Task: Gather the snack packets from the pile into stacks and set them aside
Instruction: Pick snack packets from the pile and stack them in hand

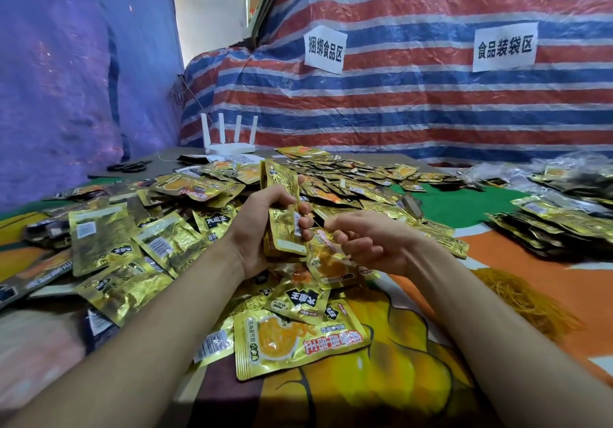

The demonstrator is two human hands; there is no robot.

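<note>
One stack [280, 178] in left hand [255, 228], beside right hand [371, 241].

Gold foil snack packets [292, 338], heaped and part sorted.
A loose pile [185, 195] sprawls across left and centre; one thin stack [282, 215] stands upright at mid-frame, held; flat gathered bundles [547, 225] lie at the right edge.

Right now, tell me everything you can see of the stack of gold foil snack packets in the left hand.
The stack of gold foil snack packets stands nearly upright on edge above the loose pile: several shiny, crinkled sachets pressed together, the outer one showing a white barcode label. The left hand grips its middle, fingertips wrapping the right edge. The right hand, fingers curled, sits beside it; contact unclear.
</note>
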